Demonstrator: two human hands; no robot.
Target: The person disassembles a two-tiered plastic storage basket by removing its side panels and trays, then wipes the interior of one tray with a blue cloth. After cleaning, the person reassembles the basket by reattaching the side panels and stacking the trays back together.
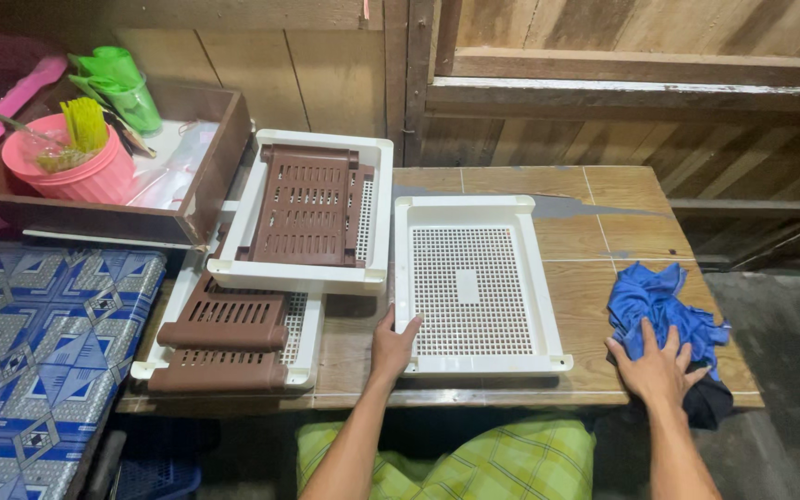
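Two hands rest on things: the left hand lies open on the white plastic grid tray's edge, gripping nothing, and the right hand presses flat on the crumpled blue cloth, not lifted yet.

Not much packaging there – just clear plastic bags that lay crumpled inside the brown wooden box.

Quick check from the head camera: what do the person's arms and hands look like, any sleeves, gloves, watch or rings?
Both arms are bare from the bottom edge of the picture to the fingers: no sleeves show, no gloves. The left hand and the right hand show no watch, bracelet or ring, as far as this view tells. The only clothing in sight is yellow-green checked cloth over the lap, between the forearms.
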